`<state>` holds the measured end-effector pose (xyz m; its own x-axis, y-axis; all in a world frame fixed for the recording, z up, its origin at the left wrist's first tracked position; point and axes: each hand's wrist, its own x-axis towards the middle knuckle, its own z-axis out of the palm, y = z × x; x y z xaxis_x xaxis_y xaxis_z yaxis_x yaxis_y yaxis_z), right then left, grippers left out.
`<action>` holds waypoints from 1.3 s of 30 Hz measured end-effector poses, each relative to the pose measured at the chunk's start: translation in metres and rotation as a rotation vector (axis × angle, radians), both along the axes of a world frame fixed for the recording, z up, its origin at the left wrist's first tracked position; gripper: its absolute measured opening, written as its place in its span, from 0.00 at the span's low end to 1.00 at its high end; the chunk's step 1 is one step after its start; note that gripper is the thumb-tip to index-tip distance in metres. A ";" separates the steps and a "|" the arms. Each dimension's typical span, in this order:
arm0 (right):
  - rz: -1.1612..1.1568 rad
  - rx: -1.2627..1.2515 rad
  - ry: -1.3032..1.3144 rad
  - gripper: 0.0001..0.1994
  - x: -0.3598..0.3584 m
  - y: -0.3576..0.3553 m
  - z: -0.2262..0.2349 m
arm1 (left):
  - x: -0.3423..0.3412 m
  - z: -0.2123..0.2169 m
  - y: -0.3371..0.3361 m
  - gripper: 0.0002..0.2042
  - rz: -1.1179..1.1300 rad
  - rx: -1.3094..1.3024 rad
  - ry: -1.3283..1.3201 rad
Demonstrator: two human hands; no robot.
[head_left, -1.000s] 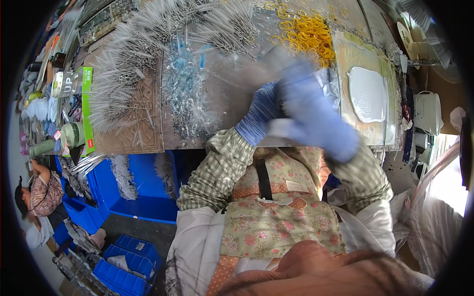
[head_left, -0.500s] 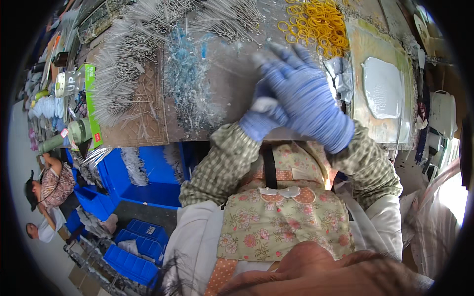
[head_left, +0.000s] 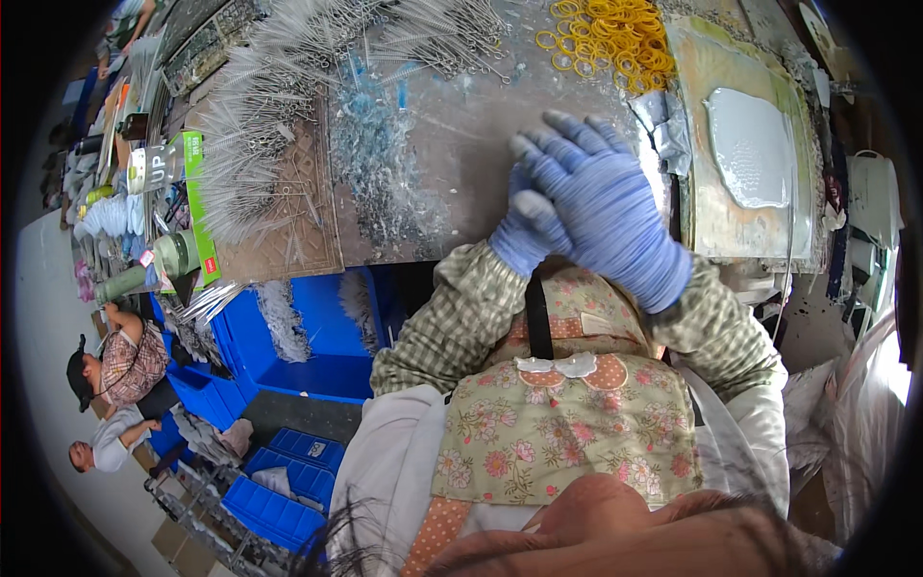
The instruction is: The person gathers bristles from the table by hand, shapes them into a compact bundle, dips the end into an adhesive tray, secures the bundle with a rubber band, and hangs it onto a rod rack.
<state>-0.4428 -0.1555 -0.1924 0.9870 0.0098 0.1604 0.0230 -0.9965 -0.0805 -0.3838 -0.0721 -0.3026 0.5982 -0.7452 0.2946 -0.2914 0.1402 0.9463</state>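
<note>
My right hand [head_left: 615, 216], in a bluish-purple knitted glove with greyish fingertips, lies across my left hand [head_left: 517, 236] at the front edge of the worktable [head_left: 452, 144]. The right fingers are stretched out, fairly close together, pointing away from me. A thumb rests over the lower part of the left hand. My left hand wears the same kind of glove, and most of its fingers are hidden under the right. No object shows between the hands. Beyond them lies a pile of yellow rings [head_left: 611, 43]; wire-handled brushes [head_left: 255, 125] with pale bristles are heaped at left.
A white slab-like patch [head_left: 750, 149] sits on a stained board [head_left: 740, 236] at right, beside crumpled grey material [head_left: 663, 130]. A green box [head_left: 200, 207] and a clear jar [head_left: 154, 168] stand at left. Blue bins [head_left: 312, 375] are below the table. Two people sit at far left.
My hands have drawn nearer to me, and the right fingers have come closer together over the left hand. The whole view has shifted slightly.
</note>
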 end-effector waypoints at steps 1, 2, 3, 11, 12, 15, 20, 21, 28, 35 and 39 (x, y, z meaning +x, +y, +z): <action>0.024 0.067 -0.007 0.28 -0.001 0.007 0.003 | 0.005 0.006 -0.003 0.22 -0.035 -0.005 -0.024; 0.010 0.065 -0.004 0.28 0.007 0.006 0.003 | 0.014 0.018 -0.004 0.22 -0.082 -0.013 -0.059; -0.003 -0.016 -0.040 0.28 0.022 -0.004 0.000 | 0.023 0.023 -0.012 0.22 -0.120 -0.022 -0.068; -0.092 -0.038 0.043 0.32 -0.004 0.010 0.010 | 0.015 0.008 -0.017 0.21 -0.064 -0.029 -0.002; -0.088 -0.045 0.034 0.32 0.004 0.006 0.014 | 0.027 0.014 -0.022 0.21 -0.090 -0.012 0.002; -0.109 0.048 -0.004 0.34 0.029 -0.018 0.044 | 0.035 0.039 -0.005 0.21 -0.139 -0.025 0.000; -0.029 0.043 -0.251 0.38 -0.012 0.014 0.019 | 0.004 0.021 -0.004 0.20 -0.068 -0.050 -0.006; -0.102 0.061 -0.138 0.38 -0.003 0.009 -0.003 | 0.013 0.014 -0.005 0.20 -0.063 -0.030 0.013; -0.006 0.110 -0.149 0.40 -0.018 0.018 0.032 | 0.004 0.045 0.019 0.19 -0.080 -0.056 -0.012; 0.038 0.138 -0.243 0.38 0.010 0.001 0.071 | 0.026 0.052 0.020 0.19 -0.095 -0.027 0.005; 0.070 0.277 -0.263 0.43 -0.002 0.005 0.028 | 0.008 0.023 0.020 0.19 -0.015 -0.013 0.035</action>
<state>-0.4448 -0.1507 -0.1644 0.9103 -0.0030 0.4140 0.1463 -0.9331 -0.3285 -0.3755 -0.0518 -0.2795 0.5975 -0.7501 0.2835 -0.2559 0.1568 0.9539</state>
